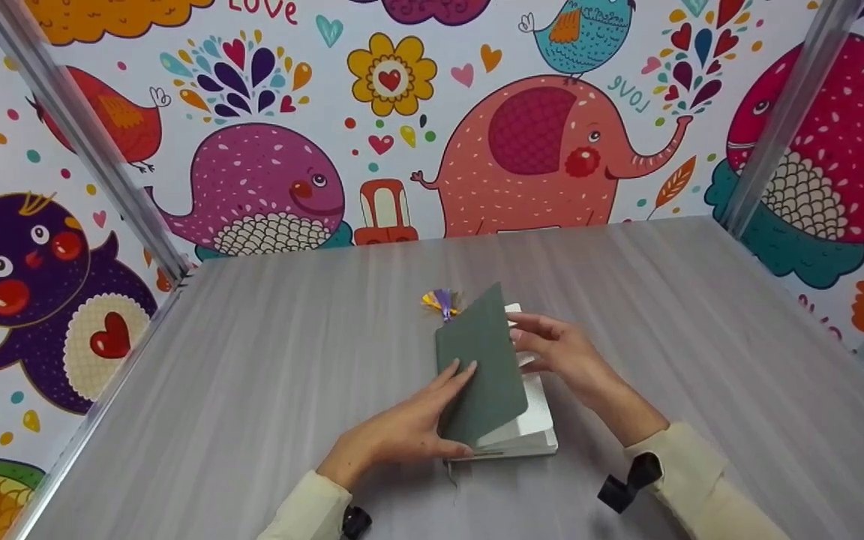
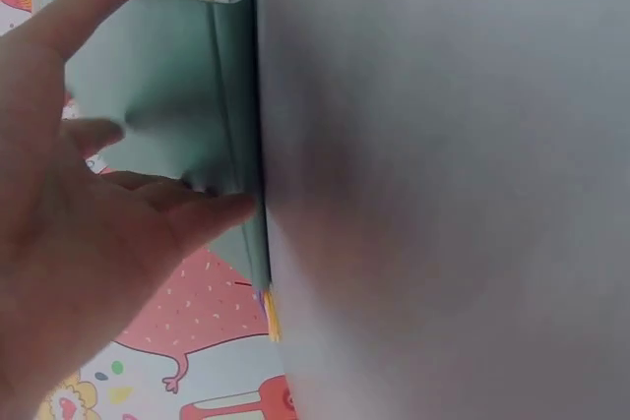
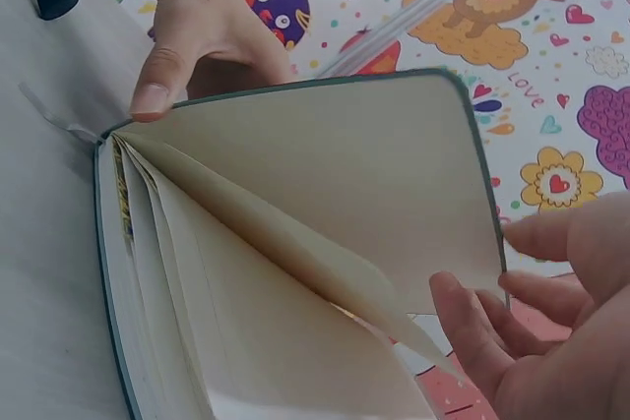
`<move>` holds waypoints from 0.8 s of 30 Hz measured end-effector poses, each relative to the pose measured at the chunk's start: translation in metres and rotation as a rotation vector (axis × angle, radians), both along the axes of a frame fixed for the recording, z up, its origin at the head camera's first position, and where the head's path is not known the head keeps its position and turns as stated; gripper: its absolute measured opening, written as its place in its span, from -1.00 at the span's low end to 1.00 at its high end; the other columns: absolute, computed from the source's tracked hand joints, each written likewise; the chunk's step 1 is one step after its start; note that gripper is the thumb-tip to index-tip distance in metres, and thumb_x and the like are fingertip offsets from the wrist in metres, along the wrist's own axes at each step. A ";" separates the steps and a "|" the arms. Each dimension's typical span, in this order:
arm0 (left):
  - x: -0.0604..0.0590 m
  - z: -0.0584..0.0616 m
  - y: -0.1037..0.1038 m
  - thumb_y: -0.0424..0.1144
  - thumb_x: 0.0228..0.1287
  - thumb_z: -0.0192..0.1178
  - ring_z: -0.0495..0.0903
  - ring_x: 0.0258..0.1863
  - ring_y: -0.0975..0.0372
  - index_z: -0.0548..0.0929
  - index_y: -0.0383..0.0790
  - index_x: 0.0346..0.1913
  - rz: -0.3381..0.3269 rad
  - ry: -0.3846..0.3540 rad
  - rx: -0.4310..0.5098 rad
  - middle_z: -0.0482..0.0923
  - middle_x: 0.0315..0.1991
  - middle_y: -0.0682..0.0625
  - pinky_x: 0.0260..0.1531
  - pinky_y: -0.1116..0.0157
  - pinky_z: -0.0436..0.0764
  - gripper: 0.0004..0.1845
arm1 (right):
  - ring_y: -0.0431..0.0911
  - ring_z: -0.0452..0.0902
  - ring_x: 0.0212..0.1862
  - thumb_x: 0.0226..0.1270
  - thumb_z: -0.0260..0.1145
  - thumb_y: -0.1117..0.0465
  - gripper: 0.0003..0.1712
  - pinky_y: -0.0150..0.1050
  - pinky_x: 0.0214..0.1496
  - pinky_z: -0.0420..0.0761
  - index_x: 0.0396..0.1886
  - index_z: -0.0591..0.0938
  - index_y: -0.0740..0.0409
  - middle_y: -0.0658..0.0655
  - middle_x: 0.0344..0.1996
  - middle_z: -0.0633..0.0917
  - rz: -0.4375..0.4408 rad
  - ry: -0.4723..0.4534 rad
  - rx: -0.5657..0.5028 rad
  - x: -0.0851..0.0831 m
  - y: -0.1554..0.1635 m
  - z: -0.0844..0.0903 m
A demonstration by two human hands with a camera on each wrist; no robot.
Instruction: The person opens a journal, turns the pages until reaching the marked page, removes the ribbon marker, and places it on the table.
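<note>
A person is sitting at a grey table (image 1: 267, 390) with a green notebook (image 1: 481, 367) lying between their two hands, close in front of them.

The left hand (image 1: 402, 435) is resting against the outer side of the notebook's cover (image 1: 477, 375), its fingers lying fairly straight along the green surface and its thumb (image 3: 157, 81) hooking over the cover's near edge by the spine. The cover is standing lifted at an angle, propped by this hand. In the left wrist view the same hand (image 2: 69, 243) is spreading wide against the pale green cover (image 2: 167, 86).

The right hand (image 1: 563, 352) is sitting on the opposite side of the notebook, at the open edge of the pages (image 1: 533, 412). Its fingers are loosely curled and are touching the cream leaves. In the right wrist view one leaf (image 3: 285, 243) is peeling up from the stack and curving toward these fingertips (image 3: 463, 317); whether they are pinching it cannot be told.

A thin grey ribbon (image 3: 44, 110) is trailing from the spine near the left thumb. Just beyond the notebook's far corner, away from both hands, a small yellow and purple tassel (image 1: 441, 301) is lying on the table. Cream sleeves are covering both forearms, each with a black wrist mount (image 1: 631, 480). Bright cartoon animal wallpaper (image 1: 537, 150) is surrounding the table.
</note>
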State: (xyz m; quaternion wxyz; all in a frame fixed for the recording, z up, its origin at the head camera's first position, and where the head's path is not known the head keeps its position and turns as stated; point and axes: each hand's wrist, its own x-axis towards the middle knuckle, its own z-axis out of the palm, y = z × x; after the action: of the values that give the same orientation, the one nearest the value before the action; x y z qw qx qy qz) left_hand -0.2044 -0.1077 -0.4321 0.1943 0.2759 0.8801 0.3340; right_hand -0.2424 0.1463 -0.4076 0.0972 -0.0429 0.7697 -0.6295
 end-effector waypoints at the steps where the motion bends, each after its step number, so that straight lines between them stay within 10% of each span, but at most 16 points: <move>1: 0.002 0.001 0.000 0.04 0.15 0.45 -0.03 0.62 0.01 -0.16 0.23 0.63 0.006 0.016 0.006 -0.27 0.67 -0.08 0.52 -0.07 0.17 0.16 | -0.03 0.67 0.12 0.43 0.29 -0.04 -0.42 -0.12 0.06 0.72 0.39 0.51 -0.01 0.18 0.25 0.63 0.023 0.015 0.012 0.002 -0.002 0.001; 14: 0.018 0.029 0.005 -0.08 0.24 0.39 0.12 0.58 -0.08 0.02 0.19 0.61 -0.015 0.450 0.085 -0.17 0.67 0.00 0.37 -0.22 0.34 -0.01 | 0.15 0.31 0.50 0.55 0.15 0.04 -0.41 0.17 0.47 0.35 0.52 0.35 -0.06 0.12 0.50 0.38 0.363 0.266 0.049 0.012 -0.007 -0.001; 24: 0.019 0.033 -0.007 -0.11 0.18 0.45 0.09 0.56 -0.23 0.29 0.12 0.52 -0.055 0.671 0.065 0.12 0.60 0.00 0.33 -0.47 0.10 -0.15 | 0.17 0.22 0.54 0.46 0.24 -0.08 -0.37 0.33 0.46 0.26 0.47 0.42 -0.13 0.09 0.48 0.41 0.392 0.384 0.411 0.009 -0.003 -0.016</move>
State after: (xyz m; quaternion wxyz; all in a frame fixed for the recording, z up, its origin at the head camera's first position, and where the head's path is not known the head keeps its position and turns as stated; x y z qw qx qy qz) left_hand -0.1854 -0.1150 -0.3992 -0.1063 0.4001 0.8761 0.2469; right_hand -0.2336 0.1435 -0.4241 0.0765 -0.2872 0.8617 -0.4112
